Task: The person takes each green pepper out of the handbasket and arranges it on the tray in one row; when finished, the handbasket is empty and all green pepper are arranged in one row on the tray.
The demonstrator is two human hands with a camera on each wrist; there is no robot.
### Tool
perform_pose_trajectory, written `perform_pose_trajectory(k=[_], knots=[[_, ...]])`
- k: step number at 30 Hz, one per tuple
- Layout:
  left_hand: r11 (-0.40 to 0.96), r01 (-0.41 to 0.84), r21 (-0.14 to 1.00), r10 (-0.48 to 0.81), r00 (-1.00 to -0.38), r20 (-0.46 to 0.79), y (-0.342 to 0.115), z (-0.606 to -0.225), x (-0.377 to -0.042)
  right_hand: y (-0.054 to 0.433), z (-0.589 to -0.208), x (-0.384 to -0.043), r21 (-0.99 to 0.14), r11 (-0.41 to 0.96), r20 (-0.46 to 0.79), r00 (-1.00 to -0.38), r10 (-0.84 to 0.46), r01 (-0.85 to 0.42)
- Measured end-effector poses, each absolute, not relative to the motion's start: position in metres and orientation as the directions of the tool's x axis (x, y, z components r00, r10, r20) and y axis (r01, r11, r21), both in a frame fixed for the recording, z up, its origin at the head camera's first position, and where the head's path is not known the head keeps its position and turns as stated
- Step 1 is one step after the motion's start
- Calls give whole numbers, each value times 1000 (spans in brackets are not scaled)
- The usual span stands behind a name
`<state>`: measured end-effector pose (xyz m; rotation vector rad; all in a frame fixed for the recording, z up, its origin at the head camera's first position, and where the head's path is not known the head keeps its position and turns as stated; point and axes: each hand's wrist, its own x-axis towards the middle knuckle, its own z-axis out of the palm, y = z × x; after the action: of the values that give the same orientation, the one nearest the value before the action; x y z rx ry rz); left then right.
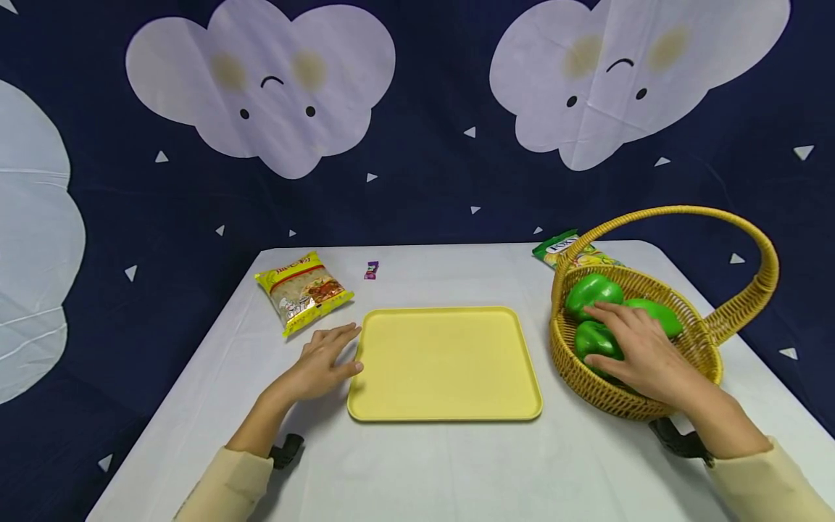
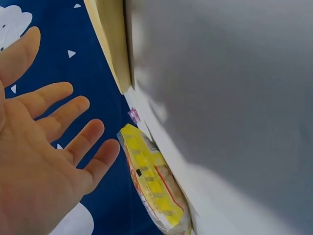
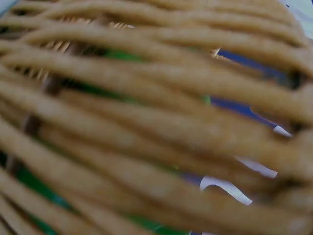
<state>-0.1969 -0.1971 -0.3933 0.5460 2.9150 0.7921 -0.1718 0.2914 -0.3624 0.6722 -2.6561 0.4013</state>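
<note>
My right hand (image 1: 642,355) reaches over the rim into a wicker basket (image 1: 587,388), fingers spread and thumb apart. Its fingers and thumb lie over a glossy green bell pepper (image 1: 595,339) at the near left. Another green bell pepper (image 1: 592,292) sits behind it, and a longer green vegetable (image 1: 659,316) lies to the right, partly hidden by the hand. Blurred basket weave (image 3: 146,107) fills the right wrist view. My left hand (image 1: 321,366), empty with fingers extended, hovers at the left edge of a yellow tray (image 1: 443,366); its palm shows in the left wrist view.
A yellow-ended food packet (image 1: 305,291) lies at the back left, with a small purple wrapped sweet (image 1: 371,270) beside it. Behind the basket, a green packet (image 1: 554,245) is partly covered. The tall basket handle (image 1: 678,211) arches up at the right.
</note>
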Motion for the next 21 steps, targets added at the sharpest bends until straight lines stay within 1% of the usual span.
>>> perform_pose_trajectory(k=[4, 12, 17, 21], knots=[[808, 308, 502, 362, -932, -12, -201, -394, -199, 295, -364, -173, -186, 850, 375, -835, -403, -493], [798, 341, 497, 401, -916, -14, -206, -393, -200, 303, -365, -173, -190, 857, 284, -862, -420, -480], [797, 345, 496, 409, -912, -23, -209, -395, -201, 307, -366, -174, -205, 854, 223, -872, -436, -479], [797, 330, 506, 406, -913, -46, -211, -397, -202, 309, -367, -174, -206, 851, 206, -871, -445, -483]])
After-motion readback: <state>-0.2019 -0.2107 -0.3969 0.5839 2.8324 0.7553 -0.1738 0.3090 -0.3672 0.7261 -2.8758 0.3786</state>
